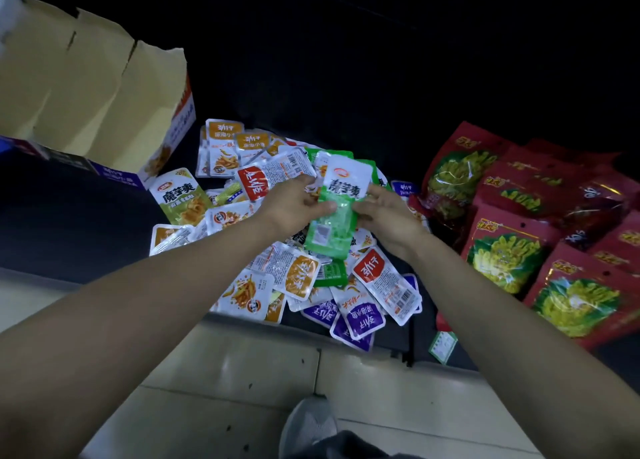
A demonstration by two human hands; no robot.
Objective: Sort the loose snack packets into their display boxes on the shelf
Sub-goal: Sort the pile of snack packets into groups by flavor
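Where the hands meet: green plastic snack packet with a white printed label, held up just over the middle of the pile.
Left hand: thumb on the packet's front at its left edge, fingers curled round behind; pinches it.
Right hand: thumb on the right edge, fingers curled behind; pinches it too.
Packet axis: long axis runs near to far, with the far end tipped a little right. White label end points away to the shelf's back, clear green end points to the person.
Pile: heap of small loose snack packets, white with orange, red, purple or green panels. They overlap, facing all ways, on the dark shelf board.
Front edge: purple-and-white packets on the near side overhang it.
Left side: open cardboard display box, tan flaps up, blue-and-white printed sides, with the pile's far-left packets just beside its corner.
Open room: bare dark board left of the pile, nearer than the box. Behind the pile it is dark, depth cannot tell.
Right side: large red bags with a yellow-green picture, overlapping, close against the pile.
Below the shelf: pale floor tiles, grey shoe, small green tag at the shelf edge.
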